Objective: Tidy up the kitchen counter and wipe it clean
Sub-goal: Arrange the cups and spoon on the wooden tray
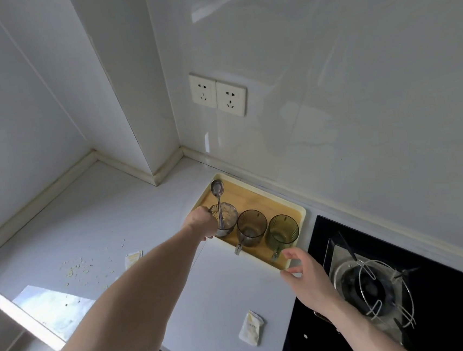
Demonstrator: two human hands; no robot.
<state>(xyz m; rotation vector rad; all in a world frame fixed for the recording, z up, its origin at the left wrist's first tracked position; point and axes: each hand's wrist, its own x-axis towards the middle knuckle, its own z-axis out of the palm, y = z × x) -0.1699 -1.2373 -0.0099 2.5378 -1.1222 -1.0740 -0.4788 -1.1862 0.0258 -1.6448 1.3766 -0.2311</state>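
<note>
The left hand (200,220) grips the dirty glass cup (224,218) at the left end of the tray (299,211), fingers curled round its near side where the handle seems to be. A spoon (218,196) stands in the cup, its bowl leaning out over the rim toward the tray's far left corner. The right hand (304,270) hovers just off the tray's near right corner, fingers spread and loosely bent, holding nothing; whether a fingertip touches the rim I cannot tell.

The step looks like moving the used cup on or off the tray. To do it well, keep the cup upright and move it straight, since the leaning spoon could tip out or knock the brown cup (252,227) just beside it. The right hand is well placed to steady the tray so it does not slide on the worktop (235,282).

The left arm reaches long and nearly straight from the lower left toward the tray; the right forearm comes in over the hob (376,280), wrist slightly cocked. Left of the tray crumbs (76,268) and torn sachets (252,329) wait for wiping.
</note>
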